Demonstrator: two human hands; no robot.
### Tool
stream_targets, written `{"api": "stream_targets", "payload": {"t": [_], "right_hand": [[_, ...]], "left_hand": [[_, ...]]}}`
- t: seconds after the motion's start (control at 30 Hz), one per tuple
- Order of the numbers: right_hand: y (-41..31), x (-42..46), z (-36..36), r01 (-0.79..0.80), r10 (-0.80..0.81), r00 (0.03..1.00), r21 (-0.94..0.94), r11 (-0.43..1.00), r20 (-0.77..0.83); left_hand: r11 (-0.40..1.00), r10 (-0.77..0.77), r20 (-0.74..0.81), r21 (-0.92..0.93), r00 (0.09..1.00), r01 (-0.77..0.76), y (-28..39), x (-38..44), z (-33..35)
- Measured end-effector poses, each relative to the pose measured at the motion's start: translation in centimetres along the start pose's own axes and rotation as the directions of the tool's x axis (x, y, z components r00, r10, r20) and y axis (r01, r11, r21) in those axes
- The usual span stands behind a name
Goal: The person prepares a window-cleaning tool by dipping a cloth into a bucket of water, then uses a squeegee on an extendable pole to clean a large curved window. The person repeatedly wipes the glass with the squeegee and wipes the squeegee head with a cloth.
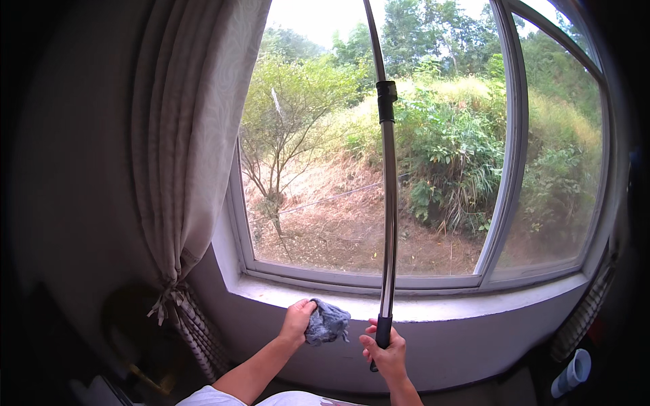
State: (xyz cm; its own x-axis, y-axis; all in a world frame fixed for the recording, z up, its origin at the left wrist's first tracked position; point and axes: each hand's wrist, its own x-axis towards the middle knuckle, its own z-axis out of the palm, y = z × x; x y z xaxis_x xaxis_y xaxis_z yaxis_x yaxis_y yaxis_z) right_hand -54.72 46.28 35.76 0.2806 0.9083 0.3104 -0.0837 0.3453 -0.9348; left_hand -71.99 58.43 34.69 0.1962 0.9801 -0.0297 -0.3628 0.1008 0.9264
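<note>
My left hand grips a bunched grey-blue cloth in front of the window sill. To its right, my right hand is wrapped around the black handle of a telescopic metal pole. The pole stands nearly upright before the window. A black locking collar joins its thicker lower tube to the thinner upper one. Its top end runs out of view above. Behind both hands lies the white window sill, below a large sliding window in a pale frame.
A patterned curtain hangs left of the window, tied back near sill height. Another gathered curtain hangs at the far right. A pale blue cup-like container is at the lower right. Trees and grass show through the glass.
</note>
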Motion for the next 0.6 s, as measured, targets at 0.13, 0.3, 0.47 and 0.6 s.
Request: {"api": "stream_targets", "payload": {"t": [0.13,0.3,0.47,0.6], "right_hand": [[0.0,0.3,0.2,0.022,-0.023,0.999,-0.051,0.998,-0.021],[0.6,0.4,0.5,0.027,-0.026,1.0,-0.1,0.995,0.008],[0.9,0.4,-0.3,0.069,-0.066,0.997,-0.112,0.991,0.028],[0.2,0.0,0.2,0.0,-0.004,0.999,-0.086,0.996,-0.049]], "left_hand": [[0.942,-0.267,0.189,-0.158,0.945,0.298,-2.6,-1.9,1.6],[0.965,-0.112,0.376,-0.181,0.92,0.191,1.1,-4.1,4.5],[0.977,0.032,0.432,-0.202,0.901,0.062,2.7,-5.8,5.6],[0.935,0.138,0.379,-0.354,0.915,0.005,3.0,-5.6,5.7]]}}
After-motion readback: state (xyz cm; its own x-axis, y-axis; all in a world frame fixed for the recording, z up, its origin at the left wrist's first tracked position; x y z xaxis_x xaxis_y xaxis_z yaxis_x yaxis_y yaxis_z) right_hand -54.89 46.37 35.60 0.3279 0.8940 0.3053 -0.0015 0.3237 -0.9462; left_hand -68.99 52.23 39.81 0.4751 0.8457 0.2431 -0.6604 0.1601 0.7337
